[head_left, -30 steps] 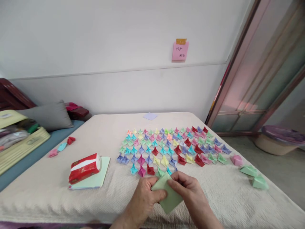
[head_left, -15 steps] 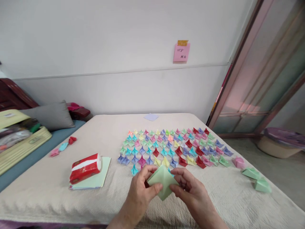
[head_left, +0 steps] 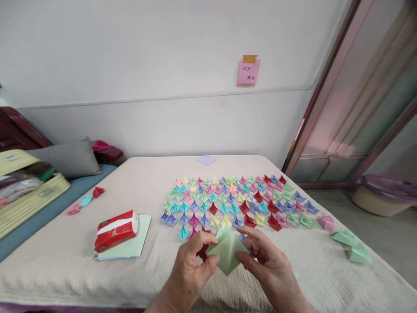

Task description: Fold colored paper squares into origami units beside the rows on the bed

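Observation:
A light green folded paper (head_left: 228, 252), diamond-shaped with a crease down its middle, is held up above the cloth-covered table. My left hand (head_left: 192, 267) pinches its left corner between thumb and fingers. On the opposite side, my right hand (head_left: 265, 263) grips the right corner the same way. Just beyond the hands stand rows of small origami pieces (head_left: 213, 208) in many colours, and a few in the nearest row are partly hidden behind my fingers and the paper.
At left, a red-and-white packet (head_left: 116, 230) lies on a stack of green paper (head_left: 143, 243). Three folded pieces (head_left: 86, 200) sit near the left edge. Green folded shapes (head_left: 360, 253) and a pink one (head_left: 327, 222) line the right edge. A lilac sheet (head_left: 207, 160) lies by the wall.
The green paper has opened out somewhat, its upper part spreading and its side corners drawn wider. Both hands have shifted slightly to the right with it.

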Demonstrator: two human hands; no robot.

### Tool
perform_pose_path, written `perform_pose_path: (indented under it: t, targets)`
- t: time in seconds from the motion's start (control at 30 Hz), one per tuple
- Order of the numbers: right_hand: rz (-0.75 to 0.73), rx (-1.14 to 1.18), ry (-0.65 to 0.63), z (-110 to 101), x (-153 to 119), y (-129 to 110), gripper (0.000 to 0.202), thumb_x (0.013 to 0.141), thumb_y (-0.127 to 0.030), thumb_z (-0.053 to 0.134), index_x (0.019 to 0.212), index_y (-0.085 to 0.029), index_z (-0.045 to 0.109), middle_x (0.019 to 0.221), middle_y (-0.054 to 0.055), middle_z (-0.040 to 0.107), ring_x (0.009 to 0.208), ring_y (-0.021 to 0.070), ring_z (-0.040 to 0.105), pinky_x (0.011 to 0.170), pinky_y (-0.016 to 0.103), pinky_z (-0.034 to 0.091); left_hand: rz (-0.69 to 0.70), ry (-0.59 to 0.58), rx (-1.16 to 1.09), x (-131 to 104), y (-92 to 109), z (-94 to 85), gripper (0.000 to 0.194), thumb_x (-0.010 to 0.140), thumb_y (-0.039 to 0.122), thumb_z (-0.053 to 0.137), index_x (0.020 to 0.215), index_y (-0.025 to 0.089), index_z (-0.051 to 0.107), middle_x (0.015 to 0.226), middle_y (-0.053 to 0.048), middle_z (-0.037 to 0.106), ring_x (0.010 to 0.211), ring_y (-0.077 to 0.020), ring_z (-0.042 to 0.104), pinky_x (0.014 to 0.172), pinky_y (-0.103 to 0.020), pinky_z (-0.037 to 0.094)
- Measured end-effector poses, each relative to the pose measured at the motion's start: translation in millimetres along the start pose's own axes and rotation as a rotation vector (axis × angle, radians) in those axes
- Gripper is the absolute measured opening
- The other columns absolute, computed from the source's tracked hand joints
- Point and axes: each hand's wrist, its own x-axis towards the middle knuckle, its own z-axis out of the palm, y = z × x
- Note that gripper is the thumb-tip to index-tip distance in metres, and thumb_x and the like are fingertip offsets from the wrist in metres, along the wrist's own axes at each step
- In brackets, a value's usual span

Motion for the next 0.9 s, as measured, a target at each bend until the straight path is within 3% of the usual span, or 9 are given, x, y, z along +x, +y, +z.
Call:
perform_pose_path:
  t: [0.17,0.33,0.57,0.77,0.9]
  targets:
    - [-0.068,0.002,0.034,0.1,-0.3,-1.7,0.036,0.079,-0.017,0.064,0.113,-0.028,0.064,0.064,-0.005,0.046,0.058,0.0132,0.043,0.054,0.025,0.037,0.233,0.011,0.077,0.5,2.5,-2.3,0.021,0.086,0.009,0.054,0.102,0.022,0.058,0.097,-0.005,0.063,0.088,-0.0172,0.060,0.077,-0.025,0.048]
    - [-0.137,-0.024,0.018,-0.1,-1.4,-4.6,0.041,0.078,-0.011,0.065,0.112,-0.035,0.068,0.065,-0.005,0.051,0.056,0.0117,0.044,0.051,0.022,0.038,0.332,-0.073,0.141,0.8,4.8,-5.3,0.024,0.086,0.005,0.052,0.099,0.023,0.060,0.100,-0.008,0.062,0.092,-0.0184,0.062,0.082,-0.028,0.049]
    - [-0.234,-0.055,-0.018,-2.4,-1.3,-7.8,0.039,0.080,-0.010,0.066,0.106,-0.038,0.072,0.075,-0.002,0.065,0.062,0.0132,0.055,0.057,0.022,0.046,0.328,-0.097,-0.007,-1.2,4.3,-3.5,0.032,0.088,0.006,0.053,0.106,0.029,0.066,0.112,-0.009,0.059,0.088,-0.0169,0.065,0.078,-0.027,0.052]
    - [-0.415,-0.171,-0.086,-4.2,-1.0,-15.0,0.046,0.083,-0.007,0.059,0.116,-0.037,0.068,0.067,-0.002,0.055,0.058,0.0125,0.051,0.050,0.021,0.040,0.198,-0.097,-0.354,-4.6,-1.0,5.1,0.027,0.090,0.017,0.056,0.103,0.032,0.073,0.116,-0.010,0.056,0.091,-0.0193,0.062,0.079,-0.032,0.055]
    - [-0.461,-0.203,-0.131,-3.5,-0.4,-17.0,0.047,0.085,-0.005,0.055,0.118,-0.037,0.066,0.065,-0.003,0.053,0.055,0.0121,0.051,0.050,0.022,0.039,0.207,-0.096,-0.356,-6.5,-8.8,8.0,0.031,0.089,0.012,0.057,0.103,0.034,0.073,0.118,-0.009,0.055,0.093,-0.0185,0.061,0.077,-0.029,0.054]
